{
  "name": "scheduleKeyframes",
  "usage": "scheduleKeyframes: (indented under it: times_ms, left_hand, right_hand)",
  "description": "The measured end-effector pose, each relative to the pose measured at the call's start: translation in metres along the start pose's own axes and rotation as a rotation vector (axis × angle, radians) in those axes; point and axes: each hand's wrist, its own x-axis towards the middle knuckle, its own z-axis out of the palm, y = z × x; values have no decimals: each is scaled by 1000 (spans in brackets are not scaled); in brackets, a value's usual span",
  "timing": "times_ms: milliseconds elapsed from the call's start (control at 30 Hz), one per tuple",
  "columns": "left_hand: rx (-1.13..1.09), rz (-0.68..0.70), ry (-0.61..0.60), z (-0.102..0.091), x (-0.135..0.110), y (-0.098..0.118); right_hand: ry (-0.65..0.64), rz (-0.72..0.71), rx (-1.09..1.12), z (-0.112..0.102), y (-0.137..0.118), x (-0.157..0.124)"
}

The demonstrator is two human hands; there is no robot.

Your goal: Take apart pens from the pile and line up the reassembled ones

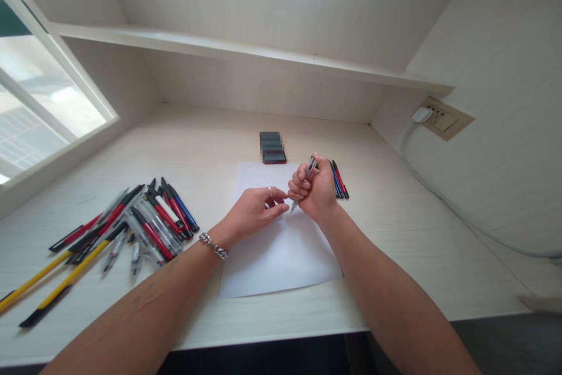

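Observation:
My right hand [315, 188] is closed in a fist around a clear pen [294, 205], which slants with its tip down over a sheet of white paper [272, 267]. The pen's dark-clipped upper end pokes out above the thumb side of the fist. My left hand [259, 208], with a ring on one finger, reaches in from the left over the paper. Its thumb and fingers are apart, and the fingertips come close to the pen's tip; I see nothing held in it. Right behind my right hand lie several blue and red pens [341, 182], partly hidden by it.
A pile of mixed pens [153, 217] spreads over the desk's left side, with yellow-and-black ones [79, 264] toward the front. A dark phone [273, 148] lies beyond the paper. A shelf [254, 54] runs above, and a charger cable [461, 217] hangs from a wall socket [445, 117] at right.

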Motion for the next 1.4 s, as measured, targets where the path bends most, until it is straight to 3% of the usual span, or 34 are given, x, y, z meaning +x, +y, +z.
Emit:
scheduleKeyframes:
  times_ms: [433,600,733,833,1000,1133,1267,1400]
  left_hand:
    - [-178,-24,-9,2,-1,1]
    - [-177,-77,104,-9,4,-6]
    - [-385,-189,211,-16,9,-16]
    - [-606,-259,297,-20,10,-19]
    - [-885,-277,315,-23,9,-15]
    - [-876,-236,262,-20,9,-13]
    - [-860,-207,245,-17,8,-11]
    - [-755,-225,246,-15,6,-8]
  right_hand:
    - [24,-137,-6,7,0,-7]
    - [150,-132,-207,-3,-8,-6]
    - [227,-127,-464,-20,-21,-8]
    - [191,-107,-714,-28,-31,-14]
    - [-38,-9,-1056,-27,-35,-22]
    - [-143,-7,-1170,-20,-26,-23]
    - [-128,-51,-1239,-11,-21,-27]
    - [-92,-158,-1331,-14,-35,-31]
